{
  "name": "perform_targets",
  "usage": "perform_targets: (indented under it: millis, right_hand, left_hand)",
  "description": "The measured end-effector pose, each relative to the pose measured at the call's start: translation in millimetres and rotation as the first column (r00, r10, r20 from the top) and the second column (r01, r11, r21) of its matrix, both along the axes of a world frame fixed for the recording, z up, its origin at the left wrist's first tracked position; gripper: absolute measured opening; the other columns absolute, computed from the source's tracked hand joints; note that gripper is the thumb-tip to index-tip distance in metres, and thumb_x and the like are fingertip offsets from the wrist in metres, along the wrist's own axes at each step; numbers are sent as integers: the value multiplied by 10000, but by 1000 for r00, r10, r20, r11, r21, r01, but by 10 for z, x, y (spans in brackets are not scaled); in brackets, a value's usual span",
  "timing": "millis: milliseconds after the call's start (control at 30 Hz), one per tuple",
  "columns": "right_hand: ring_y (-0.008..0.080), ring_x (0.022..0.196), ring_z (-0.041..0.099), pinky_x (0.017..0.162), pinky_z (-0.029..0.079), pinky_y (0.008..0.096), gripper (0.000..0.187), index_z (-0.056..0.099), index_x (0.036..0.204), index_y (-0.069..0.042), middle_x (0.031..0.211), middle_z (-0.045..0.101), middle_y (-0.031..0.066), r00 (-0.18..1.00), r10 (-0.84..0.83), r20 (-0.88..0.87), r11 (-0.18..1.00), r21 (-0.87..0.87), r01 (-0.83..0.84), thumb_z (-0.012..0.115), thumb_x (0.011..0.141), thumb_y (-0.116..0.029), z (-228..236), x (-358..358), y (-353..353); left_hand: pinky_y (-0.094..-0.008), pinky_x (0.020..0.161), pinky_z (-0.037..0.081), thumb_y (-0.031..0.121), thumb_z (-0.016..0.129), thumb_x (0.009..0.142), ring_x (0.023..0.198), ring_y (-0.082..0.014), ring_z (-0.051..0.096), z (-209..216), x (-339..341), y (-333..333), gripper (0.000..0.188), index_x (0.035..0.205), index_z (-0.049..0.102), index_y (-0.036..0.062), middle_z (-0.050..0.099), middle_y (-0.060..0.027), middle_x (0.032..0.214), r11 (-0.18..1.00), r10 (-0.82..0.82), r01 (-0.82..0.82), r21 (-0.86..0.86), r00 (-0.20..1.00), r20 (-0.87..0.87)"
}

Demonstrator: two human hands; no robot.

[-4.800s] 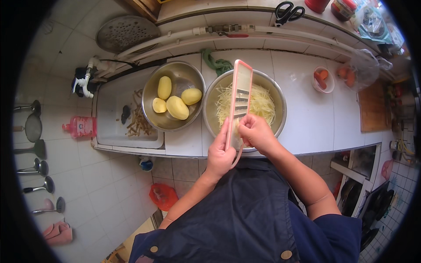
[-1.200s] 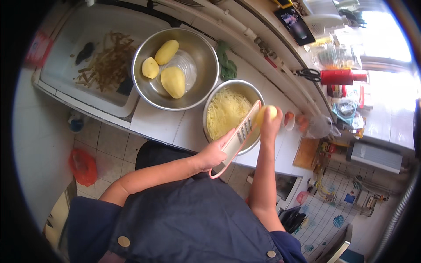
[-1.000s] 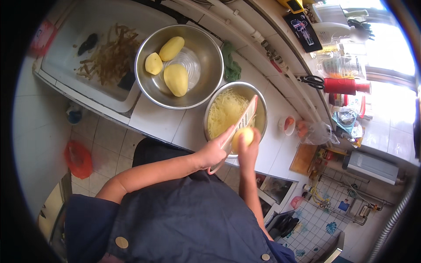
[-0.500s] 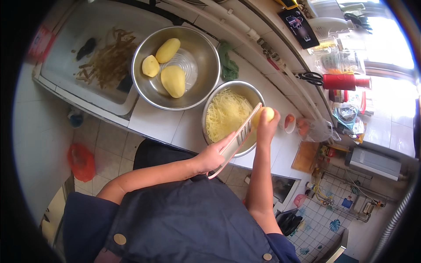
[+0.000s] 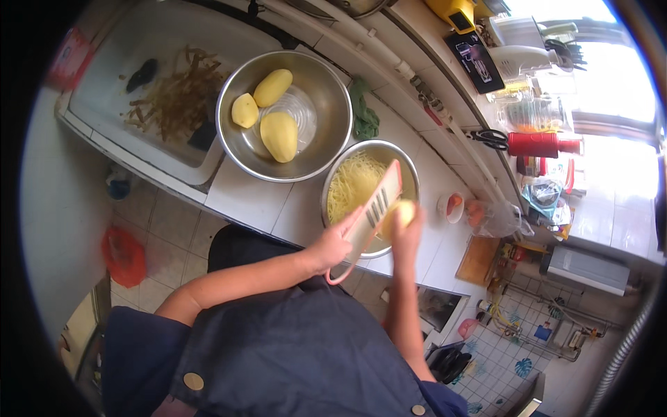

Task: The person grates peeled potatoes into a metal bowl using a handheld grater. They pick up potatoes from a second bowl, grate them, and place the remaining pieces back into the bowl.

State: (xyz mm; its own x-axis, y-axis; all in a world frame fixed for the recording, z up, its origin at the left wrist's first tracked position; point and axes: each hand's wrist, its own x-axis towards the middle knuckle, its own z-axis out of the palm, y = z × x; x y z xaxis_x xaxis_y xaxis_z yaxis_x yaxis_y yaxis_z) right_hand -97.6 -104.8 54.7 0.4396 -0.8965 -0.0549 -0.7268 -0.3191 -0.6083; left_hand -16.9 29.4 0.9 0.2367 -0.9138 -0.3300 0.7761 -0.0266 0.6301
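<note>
My left hand point(image 5: 329, 249) is closed on the lower part of a flat grater point(image 5: 369, 221) with a pink rim and slots in its face. The grater slants over a steel bowl point(image 5: 415, 169) that holds pale potato shreds point(image 5: 349, 189). In my right hand point(image 5: 408, 235), slightly blurred, is a peeled potato point(image 5: 397, 215), against or very close to the grater's face. A larger steel bowl point(image 5: 323, 154), left of the shreds, contains three peeled potatoes point(image 5: 279, 137).
A sink point(image 5: 90, 111) with brown peelings point(image 5: 182, 94) lies at the far left. Behind the bowls is a green cloth point(image 5: 364, 111). A small white cup point(image 5: 451, 206), a plastic bag point(image 5: 497, 217) and a wooden board point(image 5: 476, 260) stand to the right. A red bag point(image 5: 125, 256) hangs low left.
My right hand has moved down along the grater with the potato, toward me. The grater's face has turned more into view. The whole view has shifted slightly.
</note>
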Motion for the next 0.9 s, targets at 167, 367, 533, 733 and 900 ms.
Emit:
perform_targets:
  millis: [167,367,533,733,900]
  right_hand:
    - [328,978,565,835,446,369,525,396,1177,-7,1053,544,245,999,12,-48,1000,-8,-12,591,803,-319,-208,35,146]
    - [334,936,576,791,468,400,540,383,1202,-29,1059,544,221,997,5,-76,999,-45,-8,588,806,-332,-122,-111,-123]
    - [341,1016,545,853,432,378,570,383,1208,-20,1103,526,243,997,30,-71,999,-12,-31,600,786,-337,-305,-37,284]
    - [317,882,594,737,486,378,543,380,1200,-12,970,574,225,996,-90,-31,992,89,92,573,815,-343,6,96,-281]
    - [366,967,565,835,441,391,522,374,1183,-8,1037,549,260,992,-22,-121,998,51,29,582,810,-308,-233,-65,294]
  left_hand:
    - [-219,966,311,-188,307,649,1233,-135,358,216,91,139,804,1407,187,49,368,-100,1363,995,-92,92,-25,996,-20]
    - [-235,1003,271,-171,318,670,1252,-156,334,96,-41,89,756,1393,201,13,351,-125,1372,1000,-21,22,-6,995,97]
    - [-236,984,300,-124,349,719,1246,-175,346,136,12,146,702,1391,208,20,349,-151,1373,1000,0,3,-27,994,109]
    - [-239,947,349,-160,316,702,1163,-148,432,39,-99,86,739,1403,187,35,423,-121,1306,1000,16,-15,-4,985,170]
    - [-233,998,277,-167,303,691,1241,-155,354,72,-89,155,738,1396,218,38,382,-118,1355,996,-78,66,55,962,261]
